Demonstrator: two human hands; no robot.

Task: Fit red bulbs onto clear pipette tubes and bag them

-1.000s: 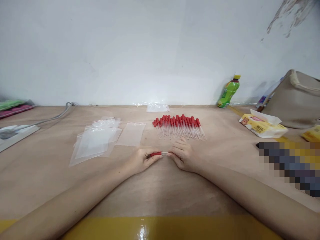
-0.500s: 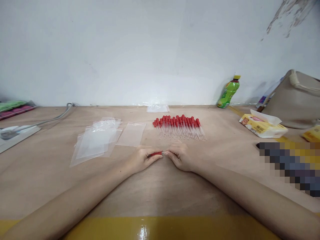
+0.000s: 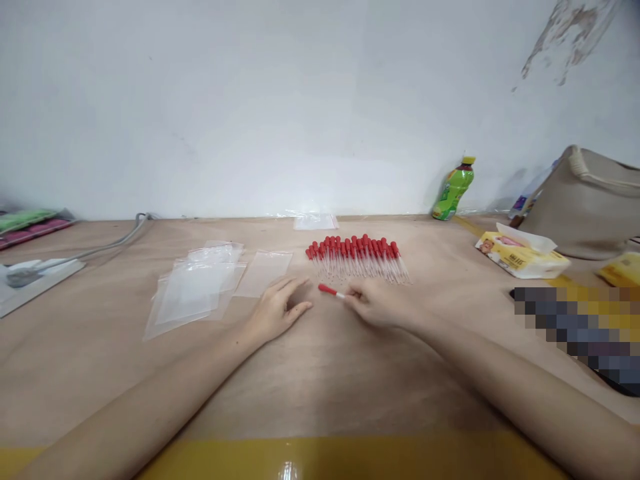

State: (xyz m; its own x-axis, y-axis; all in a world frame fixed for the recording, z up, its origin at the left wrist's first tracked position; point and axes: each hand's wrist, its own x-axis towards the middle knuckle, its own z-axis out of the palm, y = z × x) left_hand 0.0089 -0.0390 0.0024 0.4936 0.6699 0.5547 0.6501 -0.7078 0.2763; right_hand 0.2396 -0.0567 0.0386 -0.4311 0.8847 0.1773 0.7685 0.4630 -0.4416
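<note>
Between the fingers of my right hand [image 3: 373,301] is a dropper [image 3: 329,289], its red rubber bulb pointing left and its clear tube running into my grip. The tube's far end is hidden by the fingers. My left hand [image 3: 283,308] rests low over the table with thumb and fingers apart, holding nothing. Just beyond my hands lies a row of several droppers [image 3: 353,257], red bulbs towards the wall and clear tips towards me. A single clear zip bag [image 3: 263,274] lies beyond my left hand, beside an overlapping pile of clear zip bags [image 3: 195,287].
Another clear bag [image 3: 316,221] lies by the wall. At the right are a green drink bottle [image 3: 454,190], a yellow tissue pack [image 3: 521,253], a beige bag [image 3: 585,200] and a pixelated dark object [image 3: 575,337]. A grey cable [image 3: 117,235] and power strip [image 3: 45,287] are at the left.
My left hand has let go of the dropper's red bulb, opened and drawn left. My right hand keeps the dropper and has moved slightly right and away from me.
</note>
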